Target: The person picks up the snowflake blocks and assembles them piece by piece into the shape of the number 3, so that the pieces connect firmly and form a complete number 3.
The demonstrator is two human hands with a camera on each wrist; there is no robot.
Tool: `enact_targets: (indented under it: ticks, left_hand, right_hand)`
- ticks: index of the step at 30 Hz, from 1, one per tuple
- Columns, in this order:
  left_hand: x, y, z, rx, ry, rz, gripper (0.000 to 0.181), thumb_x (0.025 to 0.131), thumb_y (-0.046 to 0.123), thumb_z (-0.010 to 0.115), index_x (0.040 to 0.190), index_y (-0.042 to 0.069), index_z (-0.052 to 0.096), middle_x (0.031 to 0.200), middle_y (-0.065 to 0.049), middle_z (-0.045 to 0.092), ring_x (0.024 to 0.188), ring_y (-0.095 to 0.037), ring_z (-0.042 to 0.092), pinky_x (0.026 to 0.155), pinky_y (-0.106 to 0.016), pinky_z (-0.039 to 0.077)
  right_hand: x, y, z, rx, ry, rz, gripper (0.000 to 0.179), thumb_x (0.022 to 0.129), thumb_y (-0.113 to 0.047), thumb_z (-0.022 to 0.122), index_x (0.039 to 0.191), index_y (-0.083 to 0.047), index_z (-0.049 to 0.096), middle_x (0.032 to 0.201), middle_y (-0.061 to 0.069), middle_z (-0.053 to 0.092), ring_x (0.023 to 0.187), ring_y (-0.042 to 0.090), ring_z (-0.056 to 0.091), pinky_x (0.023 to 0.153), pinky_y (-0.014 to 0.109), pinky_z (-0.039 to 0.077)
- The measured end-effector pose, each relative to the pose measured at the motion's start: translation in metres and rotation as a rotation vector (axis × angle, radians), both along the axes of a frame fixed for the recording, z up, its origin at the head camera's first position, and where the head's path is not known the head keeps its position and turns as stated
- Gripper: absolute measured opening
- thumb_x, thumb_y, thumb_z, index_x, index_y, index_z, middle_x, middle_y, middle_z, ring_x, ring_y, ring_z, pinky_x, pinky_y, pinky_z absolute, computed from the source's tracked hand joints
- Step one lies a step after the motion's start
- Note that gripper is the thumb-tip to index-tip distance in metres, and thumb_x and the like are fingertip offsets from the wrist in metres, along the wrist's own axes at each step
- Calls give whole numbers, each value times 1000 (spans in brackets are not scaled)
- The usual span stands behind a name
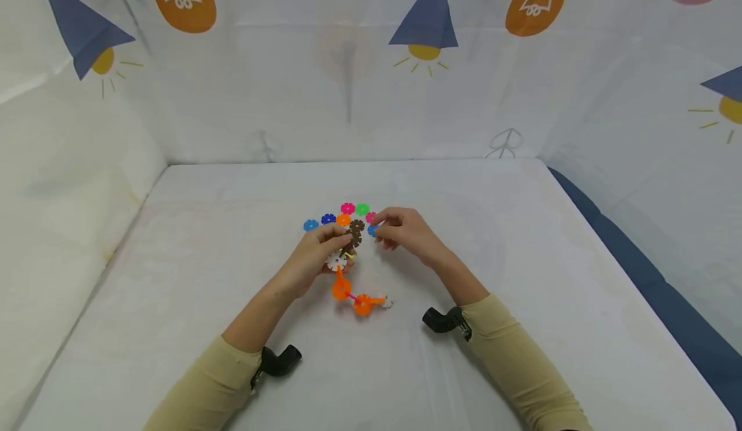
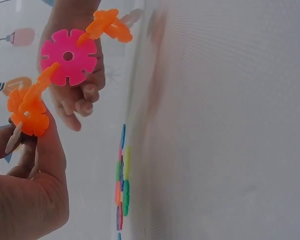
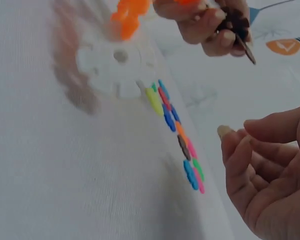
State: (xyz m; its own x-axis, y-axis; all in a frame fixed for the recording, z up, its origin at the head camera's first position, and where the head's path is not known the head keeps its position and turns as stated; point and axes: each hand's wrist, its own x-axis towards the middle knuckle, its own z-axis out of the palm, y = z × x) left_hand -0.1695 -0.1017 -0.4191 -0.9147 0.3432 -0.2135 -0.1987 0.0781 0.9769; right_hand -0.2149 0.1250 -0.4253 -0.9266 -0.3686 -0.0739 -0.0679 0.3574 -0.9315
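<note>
My left hand (image 1: 310, 257) pinches one end of a chain of interlocking notched plastic discs. Brown (image 3: 235, 22) shows at its fingertips, beside a white disc (image 1: 335, 262). From there the chain hangs toward me through orange discs (image 1: 341, 287) and a pink disc (image 2: 81, 60), ending in another white disc (image 3: 105, 70). My right hand (image 1: 408, 231) is raised to the right of the chain with loosely bent fingers; nothing shows between them. Beyond it, in the head view, lie a loose pink disc (image 1: 371, 217) and a blue disc (image 1: 372, 231), partly hidden by its fingers.
Several loose discs in mixed colours lie flat beyond the hands, including a light blue disc (image 1: 311, 225), a green disc (image 1: 362, 209) and an orange disc (image 1: 344, 220). They rest on a white table (image 1: 203, 238). Printed white cloth (image 1: 278, 83) hangs behind and along the sides.
</note>
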Motion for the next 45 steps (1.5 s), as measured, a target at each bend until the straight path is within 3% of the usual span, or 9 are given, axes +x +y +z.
enact_targets:
  ticks: [4,8,12,17,25,31,35,39,45]
  left_hand:
    - [1,-1,-3,8,-14,3,23,103,27,54,110,5,58,96,-6,63,75,-19,69,69,-30,61]
    - [1,-1,-3,32,-19,7,24,102,27,54,110,4,58,94,-6,63,73,-19,69,69,-30,61]
    - [1,0,-2,35,-28,10,24,102,28,55,109,5,58,94,-7,62,72,-17,68,69,-30,61]
    - [0,1,-2,36,-28,-1,24,102,29,54,110,6,57,93,-5,62,71,-15,68,69,-29,61]
    - [1,4,-3,42,-26,-12,22,103,28,54,108,7,58,93,-4,62,71,-14,68,68,-28,60]
    - [0,4,-5,29,-25,-16,23,102,29,54,109,8,58,94,-3,62,72,-13,69,67,-27,59]
    - [1,4,-4,24,-27,-17,22,102,28,54,108,8,58,94,-4,62,73,-14,69,67,-28,59]
    - [1,4,-4,22,-27,-18,22,102,29,54,108,8,58,94,-4,63,74,-15,69,67,-28,59]
    - [3,3,-1,31,-26,-20,21,103,28,54,107,8,57,94,-5,63,73,-14,68,67,-27,58]
  right_hand:
    - [-5,7,-6,132,32,-80,25,92,-12,64,115,-3,68,96,20,69,72,28,63,65,33,55]
    - [-7,7,-8,277,93,-109,27,90,-13,66,116,-6,68,102,14,69,81,28,64,65,32,55]
    - [-11,3,-11,422,178,-61,33,90,-14,66,122,-8,67,117,11,67,95,25,62,72,31,55]
    - [-17,-4,-17,517,262,23,41,90,-11,68,130,-6,64,125,12,62,92,23,58,77,31,52]
    - [-18,-11,-21,571,327,39,40,88,-12,71,127,-6,66,111,11,60,89,21,54,78,32,48]
    - [-19,-13,-23,585,330,64,21,88,-13,71,108,-9,72,98,8,59,87,21,55,75,31,48]
    - [-20,-11,-21,575,301,98,18,82,-10,75,98,-7,69,90,8,55,80,20,50,69,28,41]
    - [-18,-8,-17,577,256,125,18,80,-8,77,93,-6,64,90,8,53,82,19,48,72,28,41]
    - [-15,-5,-16,531,153,109,23,80,-7,75,94,-9,56,90,6,56,84,20,50,71,29,42]
